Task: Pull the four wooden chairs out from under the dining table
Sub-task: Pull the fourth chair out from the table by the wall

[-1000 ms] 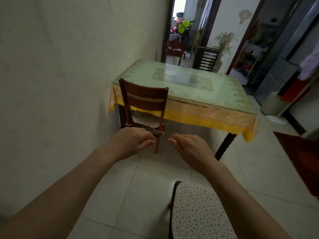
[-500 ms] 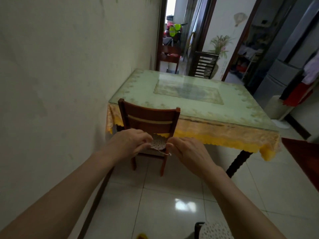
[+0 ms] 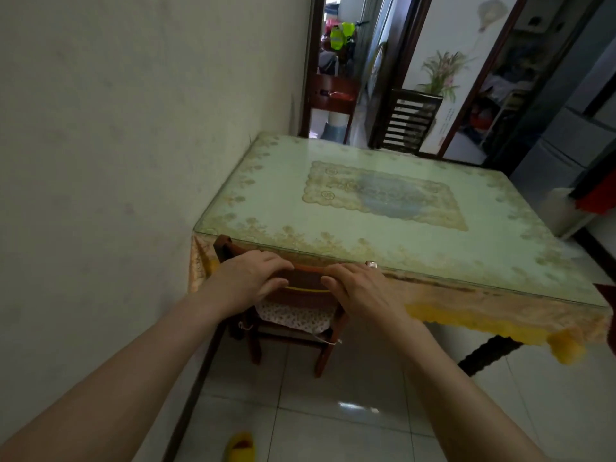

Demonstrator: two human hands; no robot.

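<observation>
A reddish wooden chair (image 3: 308, 282) with a patterned seat cushion (image 3: 293, 316) stands at the near left corner of the dining table (image 3: 383, 208), its seat partly under the yellow tablecloth. My left hand (image 3: 253, 278) and my right hand (image 3: 356, 288) both grip the chair's top rail, fingers curled over it. A dark slatted chair (image 3: 410, 123) stands at the table's far side. Another red wooden chair (image 3: 333, 95) is in the doorway beyond.
A plain wall (image 3: 116, 161) runs close along the left of the chair and table. A dark table leg (image 3: 486, 355) stands on the tiled floor at the right. A yellow slipper (image 3: 240, 446) lies on the floor near me. A white fan base (image 3: 563, 211) is at the right.
I have stepped closer to the table. Both hands moved up from in front of the chair and closed on its top rail. The cushioned chair near me has dropped out of view.
</observation>
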